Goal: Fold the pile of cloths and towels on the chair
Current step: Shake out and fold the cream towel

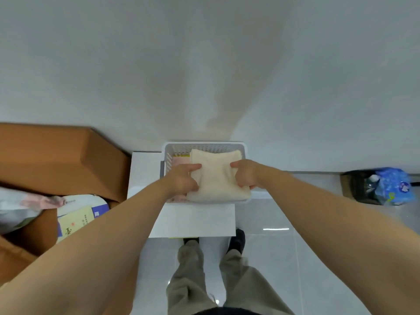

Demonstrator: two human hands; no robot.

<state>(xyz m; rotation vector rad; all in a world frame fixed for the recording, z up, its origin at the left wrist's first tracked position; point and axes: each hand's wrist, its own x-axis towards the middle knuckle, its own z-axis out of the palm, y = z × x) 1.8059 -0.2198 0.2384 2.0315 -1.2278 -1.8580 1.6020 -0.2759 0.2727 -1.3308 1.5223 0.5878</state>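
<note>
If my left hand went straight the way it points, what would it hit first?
The folded cream towel your left hand grips; past that, probably the far wall of the white perforated plastic basket.

Cream towel (217, 176) — folded, in basket (202, 147)

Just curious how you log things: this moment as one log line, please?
left hand: grips cream towel | right hand: grips it too | towel: folded, in white basket | pink cloth: in basket
</note>
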